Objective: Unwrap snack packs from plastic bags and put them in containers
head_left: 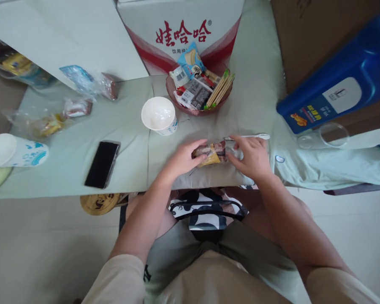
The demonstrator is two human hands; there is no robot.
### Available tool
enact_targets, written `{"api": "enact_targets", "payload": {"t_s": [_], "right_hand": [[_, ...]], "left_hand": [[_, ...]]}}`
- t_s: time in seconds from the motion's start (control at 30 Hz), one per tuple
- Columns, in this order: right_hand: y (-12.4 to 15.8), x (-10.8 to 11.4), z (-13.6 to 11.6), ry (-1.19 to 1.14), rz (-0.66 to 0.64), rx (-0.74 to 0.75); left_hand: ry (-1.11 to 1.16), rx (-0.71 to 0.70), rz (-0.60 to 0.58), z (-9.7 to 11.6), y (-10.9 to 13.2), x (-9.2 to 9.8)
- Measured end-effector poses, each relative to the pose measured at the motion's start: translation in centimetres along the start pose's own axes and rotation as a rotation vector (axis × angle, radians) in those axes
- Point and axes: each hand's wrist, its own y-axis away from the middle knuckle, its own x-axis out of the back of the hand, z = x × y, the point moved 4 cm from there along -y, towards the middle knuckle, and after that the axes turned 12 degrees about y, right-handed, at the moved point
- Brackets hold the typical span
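Note:
A small wrapped snack packet (213,153), brown and yellow under clear plastic, lies on the pale green tabletop (129,126) near its front edge. My left hand (183,159) grips its left end with curled fingers. My right hand (252,155) pinches its right end. Just beyond my right hand lies a white plastic spoon (253,136). A white paper cup (160,115) stands a little behind my left hand.
A reddish bowl (199,110) full of wrapped snacks sits in front of a white and red carton (180,33). A black phone (101,164) lies at left, with plastic snack bags (79,84) and a tipped cup (15,151) further left. A blue jug (342,84) lies at right.

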Motion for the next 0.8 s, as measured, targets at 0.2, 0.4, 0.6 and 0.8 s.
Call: {"api": "enact_targets", "payload": {"t_s": [0.2,0.4,0.6,0.8], "right_hand": [[-0.8,-0.3,-1.4,-0.094,-0.004,0.133],[-1.3,0.0,2.4,-0.142,0.084,-0.321],[0.4,2.9,-0.4,-0.105,0.202,-0.171],[2.2,0.8,-4.3,-0.119,-0.134,0.092]], "left_hand": [[0.11,-0.099,0.099,0.8,-0.6,-0.4],[0.665,0.172,0.497,-2.2,0.2,1.7],[0.079,-0.096,0.368,0.0,0.3,1.6],[0.1,0.061,0.403,0.7,-1.2,0.1]]}}
